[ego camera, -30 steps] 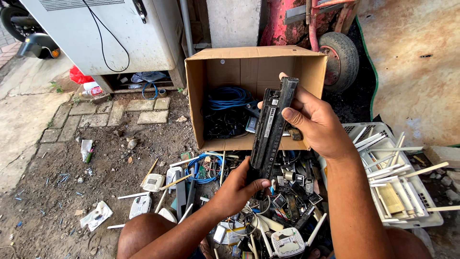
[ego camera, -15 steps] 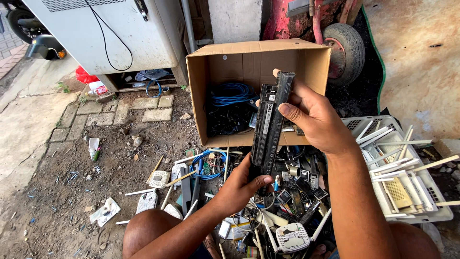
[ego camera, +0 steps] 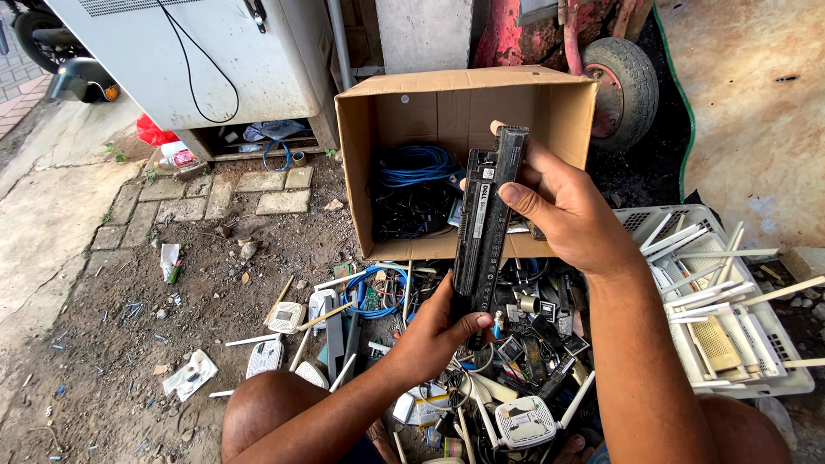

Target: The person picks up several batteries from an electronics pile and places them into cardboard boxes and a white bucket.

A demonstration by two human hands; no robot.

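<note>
A long black laptop battery (ego camera: pixel 486 225) stands almost upright between both hands, in front of an open cardboard box (ego camera: pixel 365 180). My right hand (ego camera: pixel 563 206) grips its upper end, thumb across the front. My left hand (ego camera: pixel 434 331) holds its lower end from below. Under the hands lies a heap of electronic scrap (ego camera: pixel 524 344): small black parts, wires and white plastic pieces. Inside the box are coiled blue cable (ego camera: pixel 417 163) and black cables.
A white plastic crate (ego camera: pixel 773 335) with pale strips sits at the right. A grey metal cabinet (ego camera: pixel 206 60) with a black cord stands behind, beside a small wheel (ego camera: pixel 623 77). White devices (ego camera: pixel 284 316) and litter lie on the dirt at left. My knees are at the bottom edge.
Both hands have kept hold of the battery. It has tipped slightly more upright and the view has shifted a little; nothing was let go.
</note>
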